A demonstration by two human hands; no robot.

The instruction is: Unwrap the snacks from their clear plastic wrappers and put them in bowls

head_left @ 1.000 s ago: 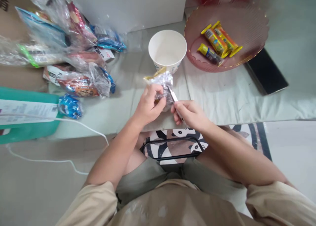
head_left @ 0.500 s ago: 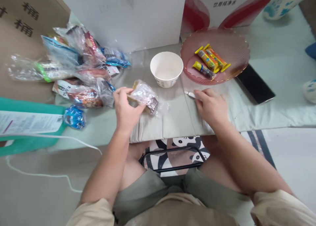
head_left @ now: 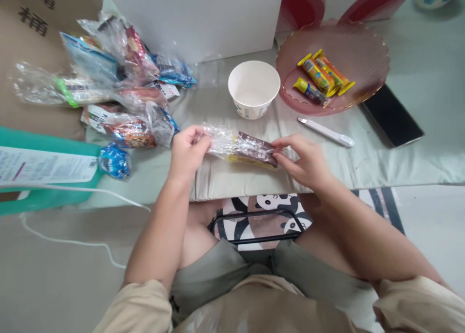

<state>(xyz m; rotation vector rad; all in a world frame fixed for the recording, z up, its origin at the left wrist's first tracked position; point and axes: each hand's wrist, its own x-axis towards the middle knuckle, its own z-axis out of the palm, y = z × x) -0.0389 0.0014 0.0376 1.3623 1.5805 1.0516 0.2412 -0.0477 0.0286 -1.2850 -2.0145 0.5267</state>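
Note:
A clear plastic snack bag with a brown and yellow packet at its right end is stretched between my hands, low over the table's front part. My left hand pinches the crumpled clear end. On the other side, my right hand has thumb and fingers closed on the right end of the brown packet. Just behind them stands a white paper bowl with nothing visible in it. A white utility knife lies on the table behind my right hand.
A pink glass plate holds yellow-wrapped snack bars; a black phone lies partly beneath its rim. Packaged snacks pile up at left, near a blue round packet and a green container. Boxes stand behind.
My right hand has let go of the utility knife, which now lies on the table, and has taken hold of the packet's right end. The bag is now drawn out straight.

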